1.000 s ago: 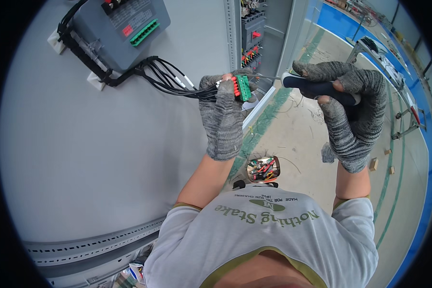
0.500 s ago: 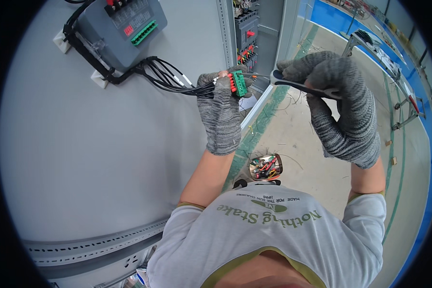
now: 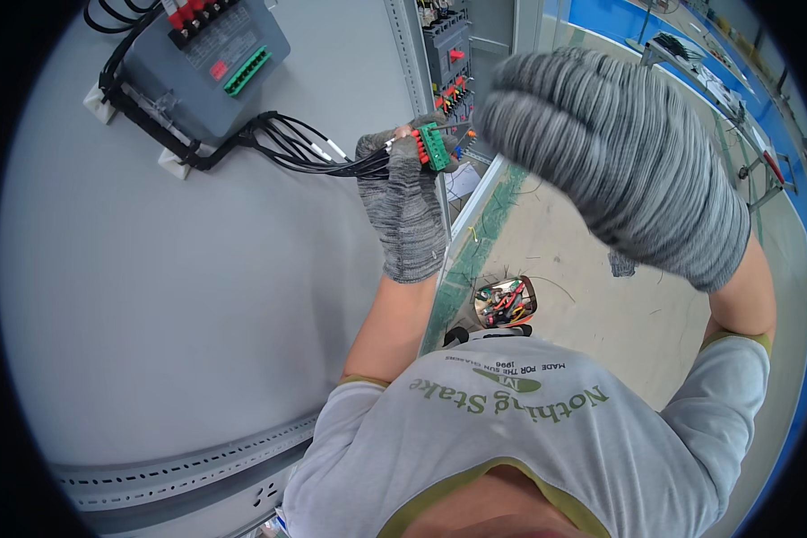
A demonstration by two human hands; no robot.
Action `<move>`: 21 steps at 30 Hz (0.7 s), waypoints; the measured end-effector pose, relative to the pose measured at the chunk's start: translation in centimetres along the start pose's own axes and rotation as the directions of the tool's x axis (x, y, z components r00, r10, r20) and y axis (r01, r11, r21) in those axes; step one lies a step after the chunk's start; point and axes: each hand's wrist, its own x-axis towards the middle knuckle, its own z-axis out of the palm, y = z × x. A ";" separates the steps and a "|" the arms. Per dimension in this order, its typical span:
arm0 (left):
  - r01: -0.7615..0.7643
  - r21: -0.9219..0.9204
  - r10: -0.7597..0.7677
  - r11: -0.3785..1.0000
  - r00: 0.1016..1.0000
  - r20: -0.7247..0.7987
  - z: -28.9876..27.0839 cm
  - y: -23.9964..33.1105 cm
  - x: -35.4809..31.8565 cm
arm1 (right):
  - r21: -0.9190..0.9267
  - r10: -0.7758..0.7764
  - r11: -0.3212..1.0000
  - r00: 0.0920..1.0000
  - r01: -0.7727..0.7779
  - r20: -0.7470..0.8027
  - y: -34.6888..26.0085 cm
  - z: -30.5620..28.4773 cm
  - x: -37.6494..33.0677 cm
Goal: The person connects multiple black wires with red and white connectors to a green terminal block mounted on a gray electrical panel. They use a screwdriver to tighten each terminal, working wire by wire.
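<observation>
My left hand (image 3: 402, 211), in a grey knit glove, pinches a green terminal connector (image 3: 435, 148) with red wire ends along its left side. Black wires (image 3: 287, 148) run from it to a grey meter box (image 3: 204, 67) on the panel. My right hand (image 3: 614, 166), gloved alike, is raised high and close to the camera, with its back covering the fingers. A thin screwdriver shaft (image 3: 457, 125) shows between the connector and that glove. Its handle, seen earlier in the right hand, is hidden now.
A grey cabinet panel (image 3: 197, 305) fills the left side. Beyond my left hand is an open cabinet with a breaker (image 3: 448, 54). A container of tools (image 3: 504, 302) stands on the floor below. A metal trolley (image 3: 713, 90) stands at the far right.
My right hand has come up toward the camera and turned over, its back hiding the screwdriver handle. My left hand still holds the connector; the view has shifted slightly.
</observation>
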 end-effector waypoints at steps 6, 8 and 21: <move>0.001 -0.004 -0.001 1.000 0.999 -0.044 1.0 0.6 -0.2 | -0.079 0.168 0.985 0.956 -0.153 0.243 -1.2 -0.1 0.5; -0.007 -0.011 0.007 1.000 0.999 -0.040 0.7 0.4 -0.2 | -0.031 0.199 0.980 0.960 -0.197 0.198 -1.2 0.5 0.4; -0.021 0.004 0.021 1.000 0.999 -0.043 0.8 0.3 -0.3 | 0.203 0.221 0.947 0.964 -0.248 0.146 -1.1 0.6 0.6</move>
